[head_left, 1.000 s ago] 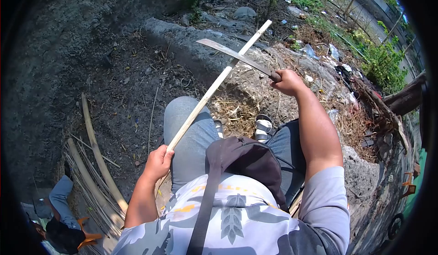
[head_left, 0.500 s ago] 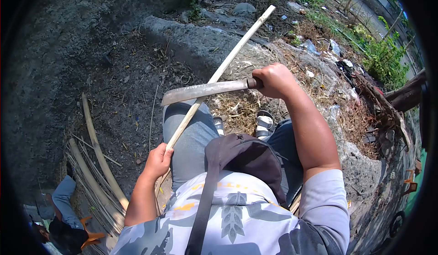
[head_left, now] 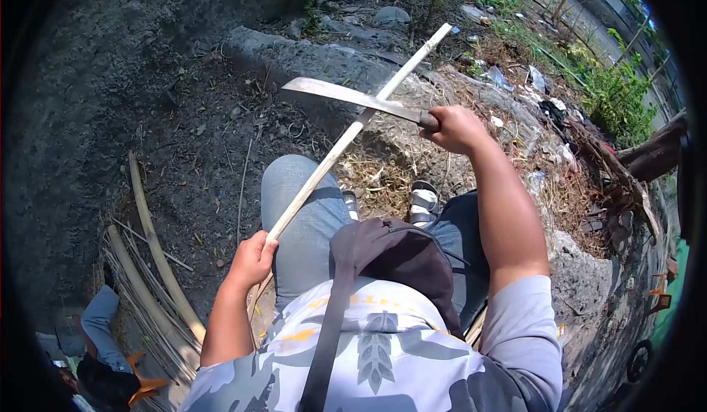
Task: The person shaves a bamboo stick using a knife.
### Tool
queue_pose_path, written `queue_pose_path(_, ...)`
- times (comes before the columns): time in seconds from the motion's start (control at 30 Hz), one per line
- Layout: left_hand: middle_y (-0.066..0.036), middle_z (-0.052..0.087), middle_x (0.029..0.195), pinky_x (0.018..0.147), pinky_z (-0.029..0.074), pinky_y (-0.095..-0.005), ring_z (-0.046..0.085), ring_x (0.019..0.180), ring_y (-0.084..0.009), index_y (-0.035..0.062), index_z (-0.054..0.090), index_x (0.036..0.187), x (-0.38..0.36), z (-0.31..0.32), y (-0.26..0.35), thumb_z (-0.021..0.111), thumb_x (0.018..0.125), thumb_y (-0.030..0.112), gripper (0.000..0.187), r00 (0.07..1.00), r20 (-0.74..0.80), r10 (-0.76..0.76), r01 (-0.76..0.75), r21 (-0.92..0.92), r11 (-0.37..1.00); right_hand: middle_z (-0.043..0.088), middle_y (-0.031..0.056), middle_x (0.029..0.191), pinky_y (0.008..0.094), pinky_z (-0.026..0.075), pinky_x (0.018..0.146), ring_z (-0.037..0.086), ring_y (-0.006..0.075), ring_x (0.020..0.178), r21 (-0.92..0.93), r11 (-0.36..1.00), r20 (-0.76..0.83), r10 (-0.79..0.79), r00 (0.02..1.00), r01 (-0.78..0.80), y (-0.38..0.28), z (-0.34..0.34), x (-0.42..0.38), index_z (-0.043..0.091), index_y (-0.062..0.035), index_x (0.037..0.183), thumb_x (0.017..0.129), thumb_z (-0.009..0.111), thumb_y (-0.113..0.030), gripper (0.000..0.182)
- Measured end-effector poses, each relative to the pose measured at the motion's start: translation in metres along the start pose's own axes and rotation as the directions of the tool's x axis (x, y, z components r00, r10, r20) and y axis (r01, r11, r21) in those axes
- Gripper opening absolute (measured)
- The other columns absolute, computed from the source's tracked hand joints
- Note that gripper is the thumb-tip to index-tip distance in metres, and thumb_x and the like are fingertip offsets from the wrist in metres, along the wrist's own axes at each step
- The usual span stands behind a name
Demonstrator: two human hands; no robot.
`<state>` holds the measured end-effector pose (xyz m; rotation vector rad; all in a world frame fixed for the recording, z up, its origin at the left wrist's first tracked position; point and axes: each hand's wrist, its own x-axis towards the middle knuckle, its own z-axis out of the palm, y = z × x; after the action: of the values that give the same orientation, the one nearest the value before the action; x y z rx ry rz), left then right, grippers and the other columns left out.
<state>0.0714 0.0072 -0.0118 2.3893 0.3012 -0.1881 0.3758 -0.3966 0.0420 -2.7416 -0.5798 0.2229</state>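
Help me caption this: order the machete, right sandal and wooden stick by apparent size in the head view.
1. Wooden stick, longest
2. Machete, blade and handle together
3. Right sandal, clearly smallest

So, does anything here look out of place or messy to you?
Yes, the litter: pale scraps, some plastic-looking, lie scattered at the picture's upper right, out of place near the green plants. The stick and the big knife show no obvious damage.
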Motion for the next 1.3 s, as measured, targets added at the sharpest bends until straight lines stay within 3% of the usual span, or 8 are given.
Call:
queue_pose_path(0.17, -0.017, 0.064, 0.071, 0.061, 0.048, -0.0412, 0.064, 0.062, -0.0314, 0.0012, 0.065, 0.095, -0.019, -0.008, -0.005, 0.063, 0.102, 0.022, 0.022, 0.999, -0.042, 0.028, -0.025, 0.063, 0.998, 0.072, 0.0153, 0.084, 0.0518, 0.053, 0.074, 0.069, 0.0406, 0.086, -0.162, 0.955, 0.081, -0.236, 0.968, 0.247, -0.026, 0.001, 0.001, 0.069, -0.011, 0.089, 0.081, 0.083, -0.04, 0.033)
queue_pose_path(0.33, -0.016, 0.064, 0.069, 0.059, 0.048, -0.0401, 0.063, 0.06, -0.031, 0.0016, 0.067, 0.094, -0.06, -0.02, -0.006, 0.064, 0.101, 0.018, 0.018, 0.999, -0.022, -0.034, 0.034, 0.022, 0.999, 0.075, 0.015, 0.09, 0.0485, 0.055, 0.078, 0.072, 0.0375, 0.089, -0.017, 0.999, -0.009, -0.049, 0.999, 0.049, 0.021, 0.011, 0.012, 0.073, -0.0119, 0.097, 0.083, 0.083, -0.04, 0.033)
queue_pose_path(0.5, -0.016, 0.064, 0.07, 0.06, 0.049, -0.0398, 0.063, 0.061, -0.0305, 0.0015, 0.066, 0.093, -0.062, -0.019, -0.005, 0.063, 0.101, 0.018, 0.019, 0.998, 0.012, -0.063, 0.062, 0.075, 0.995, 0.074, 0.0151, 0.088, 0.0493, 0.056, 0.078, 0.072, 0.0377, 0.089, -0.169, 0.985, -0.021, 0.029, 0.999, -0.032, 0.004, 0.008, 0.009, 0.073, -0.0124, 0.095, 0.083, 0.08, -0.044, 0.034)
queue_pose_path(0.73, -0.016, 0.062, 0.069, 0.06, 0.048, -0.04, 0.062, 0.061, -0.0295, 0.0015, 0.063, 0.092, -0.058, -0.009, -0.021, 0.061, 0.102, 0.021, 0.022, 0.998, 0.044, -0.052, 0.051, 0.033, 0.998, 0.073, 0.0131, 0.082, 0.05, 0.056, 0.075, 0.072, 0.0375, 0.084, -0.186, 0.943, 0.043, -0.272, 0.961, 0.275, -0.031, 0.015, -0.007, 0.071, -0.0142, 0.088, 0.081, 0.08, -0.041, 0.029)
queue_pose_path(0.8, -0.015, 0.061, 0.068, 0.06, 0.048, -0.0397, 0.06, 0.06, -0.0282, 0.0016, 0.062, 0.091, -0.058, -0.006, -0.026, 0.061, 0.102, 0.022, 0.023, 0.997, 0.041, -0.06, 0.06, 0.005, 0.998, 0.072, 0.0126, 0.081, 0.0505, 0.056, 0.076, 0.072, 0.0371, 0.084, -0.183, 0.957, -0.008, -0.229, 0.973, 0.224, -0.022, 0.012, -0.008, 0.07, -0.0143, 0.087, 0.081, 0.08, -0.04, 0.028)
queue_pose_path(0.93, -0.015, 0.059, 0.065, 0.058, 0.046, -0.0393, 0.057, 0.057, -0.0259, 0.0019, 0.06, 0.089, -0.062, -0.001, -0.023, 0.062, 0.103, 0.023, 0.025, 0.998, 0.005, -0.063, 0.063, -0.026, 0.998, 0.076, 0.0164, 0.103, 0.046, 0.056, 0.087, 0.073, 0.0332, 0.099, 0.066, 0.945, -0.029, 0.323, 0.946, -0.32, 0.039, 0.005, 0.009, 0.076, -0.0114, 0.109, 0.085, 0.08, -0.042, 0.039)
queue_pose_path(1.07, -0.015, 0.058, 0.064, 0.057, 0.045, -0.0404, 0.057, 0.056, -0.0266, 0.0018, 0.059, 0.087, -0.056, -0.004, -0.025, 0.062, 0.102, 0.023, 0.026, 0.996, 0.037, -0.085, 0.086, -0.006, 0.996, 0.076, 0.0179, 0.104, 0.047, 0.055, 0.09, 0.072, 0.0345, 0.102, 0.061, 0.948, -0.041, 0.315, 0.948, -0.312, 0.057, 0.009, 0.005, 0.075, -0.0099, 0.11, 0.084, 0.08, -0.044, 0.043)
queue_pose_path(1.3, -0.016, 0.06, 0.065, 0.057, 0.046, -0.042, 0.062, 0.059, -0.031, 0.0025, 0.06, 0.088, -0.055, 0.003, -0.028, 0.063, 0.101, 0.023, 0.025, 0.996, 0.016, -0.083, 0.083, 0.005, 0.997, 0.073, 0.0145, 0.085, 0.0498, 0.055, 0.075, 0.07, 0.0388, 0.086, -0.076, 0.992, -0.006, -0.103, 0.995, 0.102, 0.003, 0.006, -0.005, 0.072, -0.0126, 0.095, 0.081, 0.082, -0.037, 0.029)
